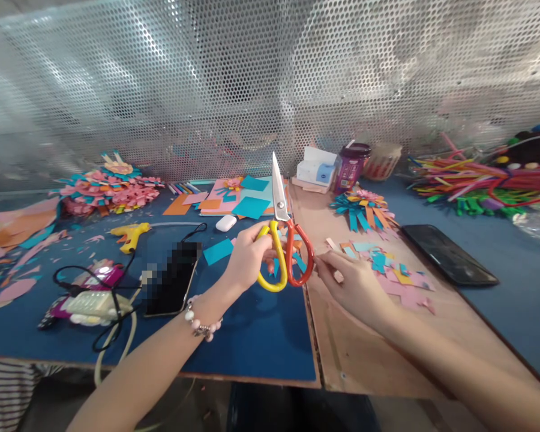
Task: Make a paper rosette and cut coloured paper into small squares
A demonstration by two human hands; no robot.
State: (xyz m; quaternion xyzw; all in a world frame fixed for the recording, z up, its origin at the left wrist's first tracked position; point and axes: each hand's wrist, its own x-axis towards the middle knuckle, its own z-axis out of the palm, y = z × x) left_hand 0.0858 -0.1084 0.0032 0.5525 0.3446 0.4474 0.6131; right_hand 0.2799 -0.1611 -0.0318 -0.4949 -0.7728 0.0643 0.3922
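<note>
My left hand (248, 255) is closed around the yellow handle of a pair of scissors (279, 204). The blades point up and lie together, and the other handle loop is red. Fingertips of that hand show through the yellow loop. At the outer edge of the red loop, my right hand (348, 282) has its thumb and fingers pinched on the handle. Teal paper squares (252, 207) lie behind the scissors. Small pink, orange and teal paper scraps (405, 282) are scattered past my right hand, near a fringed paper flower (362, 210).
Left are a yellow glue gun (129, 235), a phone (173, 282), a power strip (96, 306) with looping cables and a heap of paper flowers (110, 186). A white earbud case (225, 223), purple cup (351, 168), black phone (447, 253) and pipe cleaners (472, 180) lie beyond. Perforated metal (252, 78) rises behind.
</note>
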